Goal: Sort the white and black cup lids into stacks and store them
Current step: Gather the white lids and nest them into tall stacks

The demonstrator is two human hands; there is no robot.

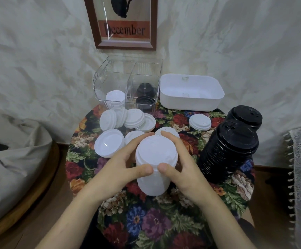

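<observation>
White lid stack (156,159), in front of the clear divided bin (128,83): left hand (121,169) and right hand (180,169) curl around its upper part, thumbs meeting on the near side. Between stack and bin lie about eight loose white lids (134,118); overlap blurs the count. Two black lid stacks (228,150) stand front-right of the bin, at the table (155,221) edge. One white tub (191,92) sits just right of the bin. Open tabletop lies farthest from the bin.
</observation>
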